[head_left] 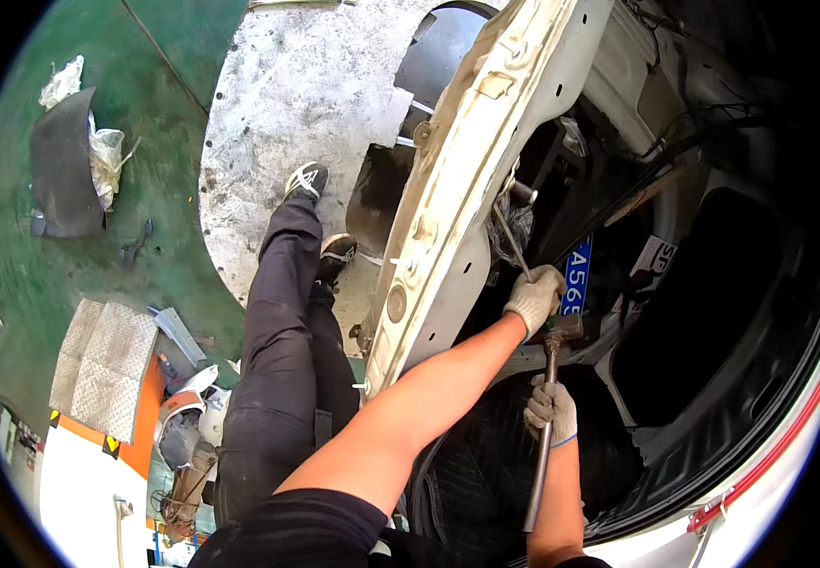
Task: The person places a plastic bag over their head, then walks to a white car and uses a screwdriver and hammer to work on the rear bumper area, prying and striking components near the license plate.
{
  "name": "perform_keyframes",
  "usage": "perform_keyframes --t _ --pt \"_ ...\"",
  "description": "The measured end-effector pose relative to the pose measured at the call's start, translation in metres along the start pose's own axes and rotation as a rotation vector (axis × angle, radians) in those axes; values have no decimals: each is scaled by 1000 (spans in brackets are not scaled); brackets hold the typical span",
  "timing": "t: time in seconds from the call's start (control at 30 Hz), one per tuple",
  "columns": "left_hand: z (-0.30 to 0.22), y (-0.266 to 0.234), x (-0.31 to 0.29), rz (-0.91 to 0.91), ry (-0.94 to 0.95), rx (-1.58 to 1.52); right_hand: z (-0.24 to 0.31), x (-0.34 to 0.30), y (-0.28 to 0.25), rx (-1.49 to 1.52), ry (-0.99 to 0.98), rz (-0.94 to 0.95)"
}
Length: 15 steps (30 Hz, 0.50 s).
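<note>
My left hand (535, 297), in a pale knit work glove, is closed around a thin metal rod (511, 235) that slants up to the inner side of a cream car body panel (467, 180). The rod's far tip meets the panel edge, but I cannot make out whether it touches. Just below, my gloved right hand (550, 409) grips the long metal handle of a hammer (540, 473). The hammer's head (562, 328) sits close under my left hand. Behind both hands lies the dark interior of the car's rear, with a blue number plate (576, 275) inside.
The car's white edge with a red strip (770, 445) curves along the right. At left, a worn metal platform (277, 104) lies on the green floor, under my shoes (308, 180). A dark panel piece (67, 166) and a cart topped with patterned sheets (102, 369) stand farther left.
</note>
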State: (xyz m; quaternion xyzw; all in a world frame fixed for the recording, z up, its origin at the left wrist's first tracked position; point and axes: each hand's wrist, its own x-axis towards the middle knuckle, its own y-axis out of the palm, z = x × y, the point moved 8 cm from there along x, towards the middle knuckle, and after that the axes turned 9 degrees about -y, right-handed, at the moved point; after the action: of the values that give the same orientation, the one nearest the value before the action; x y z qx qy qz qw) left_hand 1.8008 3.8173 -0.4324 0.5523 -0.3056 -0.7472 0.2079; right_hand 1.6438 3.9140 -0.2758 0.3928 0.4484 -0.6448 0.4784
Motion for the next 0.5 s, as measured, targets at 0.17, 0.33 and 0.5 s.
perform_keyframes --t 0.17,0.33,0.5 --pt "-5 5 8 -8 8 10 7 5 -27 -50 -93 -99" --pt "-7 2 7 20 20 -8 -3 28 -28 183 -49 -132" --pt "-8 -6 5 -11 42 27 -11 11 23 113 18 95"
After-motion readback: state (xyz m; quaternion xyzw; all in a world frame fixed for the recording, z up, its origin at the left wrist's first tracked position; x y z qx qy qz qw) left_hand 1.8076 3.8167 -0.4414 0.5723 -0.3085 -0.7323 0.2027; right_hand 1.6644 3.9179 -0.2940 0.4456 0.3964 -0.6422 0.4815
